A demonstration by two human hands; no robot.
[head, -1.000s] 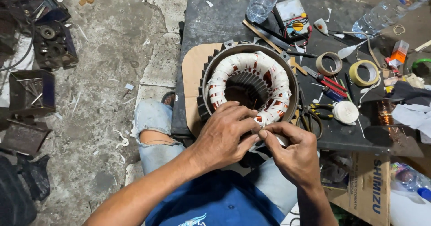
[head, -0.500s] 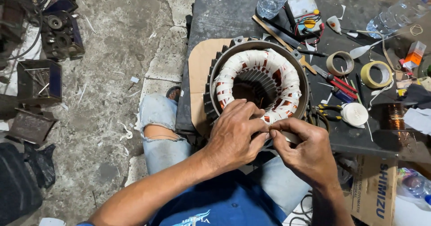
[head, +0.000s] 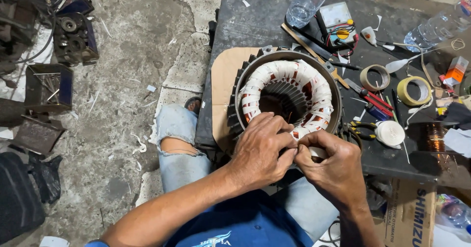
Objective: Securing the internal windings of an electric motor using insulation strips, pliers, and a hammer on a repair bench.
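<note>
So the biggest thing here is the dark desk, with a cracked concrete floor off to its left. On the near edge of the desk sits a motor stator, a finned metal ring with copper windings wrapped in white tape, resting on a tan board.

Both hands are bunched together at the near rim of the stator. The left hand lies over the winding with its fingers curled in tight, and its grip pinches something small against the tape; what exactly it pinches is hidden. The right hand touches the left one fingertip to fingertip, grip also closed, with a bit of white tape peeking out under its fingers.

To the right of the stator lie a yellowish tape roll, a brown tape roll, a white tape roll and red-handled pliers. Behind it stand a multimeter and a clear plastic bottle. A metal box of scrap sits on the floor at the left.
</note>
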